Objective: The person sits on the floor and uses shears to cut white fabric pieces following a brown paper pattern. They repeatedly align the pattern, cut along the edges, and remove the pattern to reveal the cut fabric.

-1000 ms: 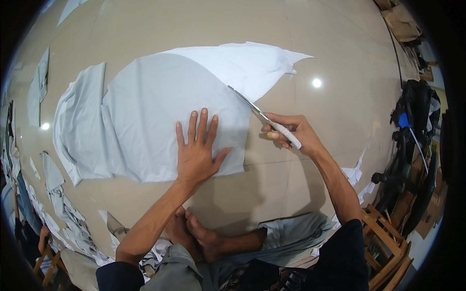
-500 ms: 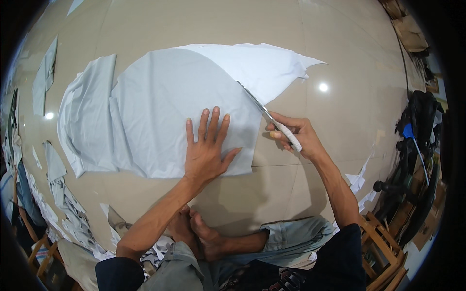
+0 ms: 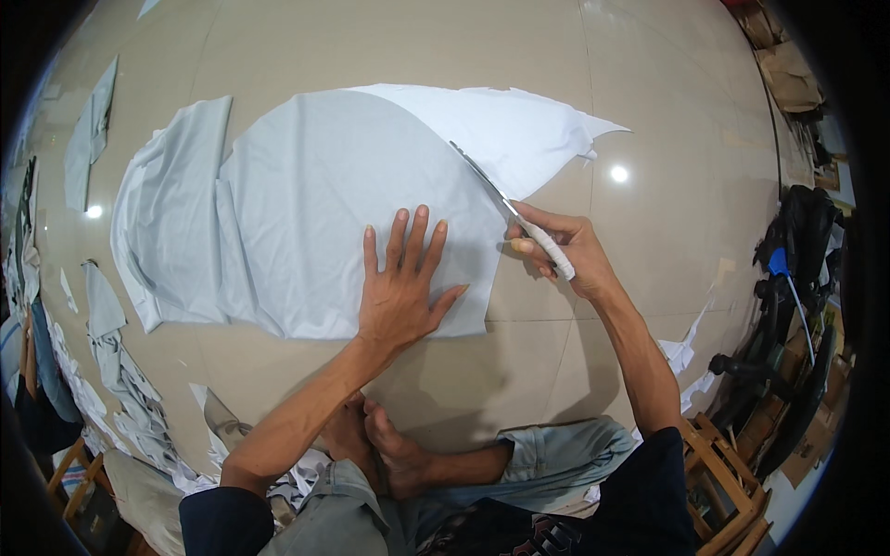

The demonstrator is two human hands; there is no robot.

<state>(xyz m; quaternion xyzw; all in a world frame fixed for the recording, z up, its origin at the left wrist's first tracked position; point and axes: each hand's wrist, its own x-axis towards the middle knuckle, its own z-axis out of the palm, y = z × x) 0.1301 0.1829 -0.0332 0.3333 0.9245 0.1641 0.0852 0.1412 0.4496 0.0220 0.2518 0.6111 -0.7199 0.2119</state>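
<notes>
A large piece of light grey fabric [image 3: 315, 185] lies spread on the tiled floor, its left part folded over in layers. My left hand [image 3: 403, 287] rests flat on it near its lower right, fingers spread. At the fabric's right edge, my right hand [image 3: 561, 246] grips a pair of scissors [image 3: 496, 190] with a pale wrapped handle. Their blades point up and left along the curved edge between the grey fabric and a white piece of fabric [image 3: 501, 130]. The white piece ends in a ragged point at the right.
Fabric scraps [image 3: 130, 398] litter the floor at the left, and a grey strip [image 3: 90, 139] lies farther up. White scraps [image 3: 681, 352] lie by my right forearm. A wooden frame [image 3: 728, 482] stands at lower right, below dark bags [image 3: 811, 232]. My bare feet [image 3: 394, 445] are close below the fabric.
The scissors have shifted very slightly up and left along the curved edge. The view has moved a little; my left hand stays flat on the grey fabric.
</notes>
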